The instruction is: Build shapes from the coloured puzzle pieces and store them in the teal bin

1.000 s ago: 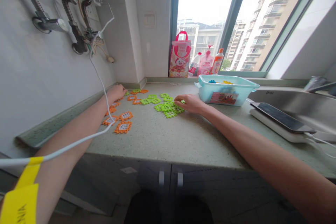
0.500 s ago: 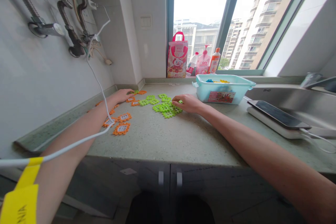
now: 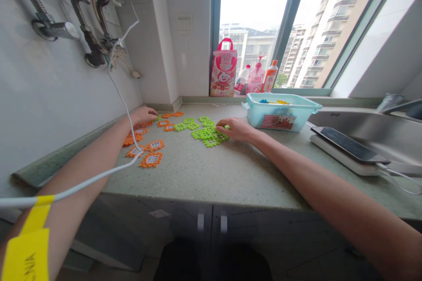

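left hand (image 3: 144, 115) loosely curled at a green piece (image 3: 158, 118), right hand (image 3: 235, 128) half-curled against green lattice pieces (image 3: 208, 133), whether either pinches unclear

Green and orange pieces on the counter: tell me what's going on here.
Someone has both bare hands at these. The right hand is at the green pile. The left hand is beside the orange pieces, with a green piece at its fingers, grip unclear. A pale blue tub stands to the right of them.
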The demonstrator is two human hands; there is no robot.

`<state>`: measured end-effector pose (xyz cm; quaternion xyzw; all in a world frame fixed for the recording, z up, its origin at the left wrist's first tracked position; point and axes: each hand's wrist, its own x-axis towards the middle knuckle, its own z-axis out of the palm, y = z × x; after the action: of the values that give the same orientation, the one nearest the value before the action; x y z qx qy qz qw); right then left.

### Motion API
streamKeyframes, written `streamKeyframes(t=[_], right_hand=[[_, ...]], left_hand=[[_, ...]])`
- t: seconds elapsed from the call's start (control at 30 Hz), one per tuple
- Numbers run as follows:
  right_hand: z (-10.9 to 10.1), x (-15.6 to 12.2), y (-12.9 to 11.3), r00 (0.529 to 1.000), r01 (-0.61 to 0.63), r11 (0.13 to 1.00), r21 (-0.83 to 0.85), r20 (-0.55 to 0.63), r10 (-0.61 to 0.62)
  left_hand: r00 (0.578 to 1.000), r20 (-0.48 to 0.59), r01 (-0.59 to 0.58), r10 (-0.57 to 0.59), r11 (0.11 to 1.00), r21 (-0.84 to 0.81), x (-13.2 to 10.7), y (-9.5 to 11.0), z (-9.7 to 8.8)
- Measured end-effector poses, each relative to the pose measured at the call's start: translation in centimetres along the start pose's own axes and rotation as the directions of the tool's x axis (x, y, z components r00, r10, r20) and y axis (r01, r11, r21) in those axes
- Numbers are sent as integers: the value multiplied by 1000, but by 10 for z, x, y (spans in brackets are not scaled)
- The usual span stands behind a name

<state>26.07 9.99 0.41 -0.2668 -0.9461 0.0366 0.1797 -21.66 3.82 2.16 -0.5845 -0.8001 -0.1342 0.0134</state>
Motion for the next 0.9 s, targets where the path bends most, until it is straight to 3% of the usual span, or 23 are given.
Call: streamKeyframes(t=[0.07,0.2,0.4,0.53,0.73,0.8,0.9], right_hand=[[1,0,1,1000,7,1000,1,-1,-7],[1,0,2,1000,14,1000,13,-5,-13],[0,0,1,1000,3,1000,15,-12,-3],[-1,-1,1,999,-9,1000,-9,-31,9],[-2,-1,0,999,-18,1000,-20,-50,17],[-2,-1,1,998,-24,999,-26,-56,22],[-1,0,5,997,-41,998,-41,-63,38]], left_hand=[[999,32,-10,10,1000,-5,-2,0,-1],[1000,-11,13,-12,999,33,-3,1,2],[988,-154,-21,21,1000,1,0,12,-2],[974,-116,-216,197,959,-182,-5,55,-4],[877,47,-446,478,847,-289,-35,140,1],[857,109,-467,505,847,-252,-41,151,1],[865,182,-447,467,883,-141,-38,144,-2]])
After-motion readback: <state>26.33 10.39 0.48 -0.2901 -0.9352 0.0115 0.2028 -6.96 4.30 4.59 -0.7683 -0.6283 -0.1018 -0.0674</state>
